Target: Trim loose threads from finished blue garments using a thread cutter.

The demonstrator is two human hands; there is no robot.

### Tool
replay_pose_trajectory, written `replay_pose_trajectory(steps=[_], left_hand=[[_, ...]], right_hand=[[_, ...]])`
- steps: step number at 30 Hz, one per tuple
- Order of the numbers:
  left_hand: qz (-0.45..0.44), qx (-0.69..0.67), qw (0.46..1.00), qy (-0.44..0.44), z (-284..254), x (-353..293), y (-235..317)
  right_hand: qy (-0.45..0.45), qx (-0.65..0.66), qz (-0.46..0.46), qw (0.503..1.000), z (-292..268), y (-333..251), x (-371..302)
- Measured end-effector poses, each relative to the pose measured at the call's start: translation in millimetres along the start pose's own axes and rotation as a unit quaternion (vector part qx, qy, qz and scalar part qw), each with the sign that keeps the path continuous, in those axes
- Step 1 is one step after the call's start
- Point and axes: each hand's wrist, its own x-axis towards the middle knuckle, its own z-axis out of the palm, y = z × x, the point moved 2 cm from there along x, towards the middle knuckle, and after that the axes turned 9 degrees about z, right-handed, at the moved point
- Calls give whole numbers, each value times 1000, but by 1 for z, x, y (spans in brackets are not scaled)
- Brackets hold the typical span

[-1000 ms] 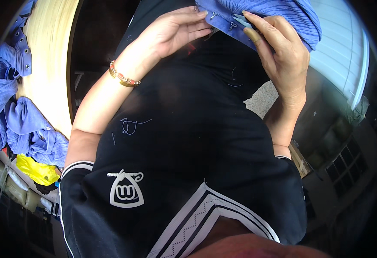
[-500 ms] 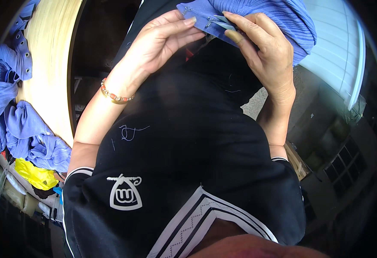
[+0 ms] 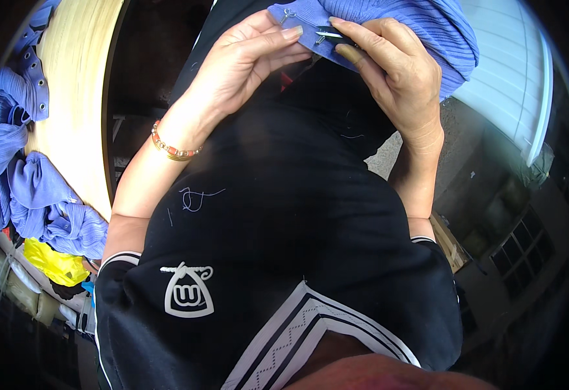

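Pale counter at left; over the far edge of the lap, left hand pinches the blue garment, right hand pinches a pointed tool beside a metal hook: a slip could snag cloth!

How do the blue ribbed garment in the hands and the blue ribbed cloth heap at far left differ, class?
The blue ribbed garment is pinched by the left hand; the blue ribbed cloth heap lies crumpled, away from both hands. The garment's flat band bears small silvery metal fittings; the heap's band shows round metal eyelets. Both share a similar blue colour and ribbed fabric.
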Motion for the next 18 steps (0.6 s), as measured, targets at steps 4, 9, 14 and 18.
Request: replay_pose_trajectory(steps=[4, 9, 14, 18], left_hand=[[-6, 3, 1000, -6, 0, 1, -1], [-16, -38, 999, 3, 2, 6, -4], [-50, 43, 996, 54, -10, 7, -9], [21, 177, 978, 111, -20, 13, -15]], right_hand=[[29, -13, -5, 999, 5, 8, -7], [34, 84, 5, 996, -14, 10, -5], [158, 54, 141, 976, -53, 9, -25], [252, 72, 102, 960, -57, 46, -58]])
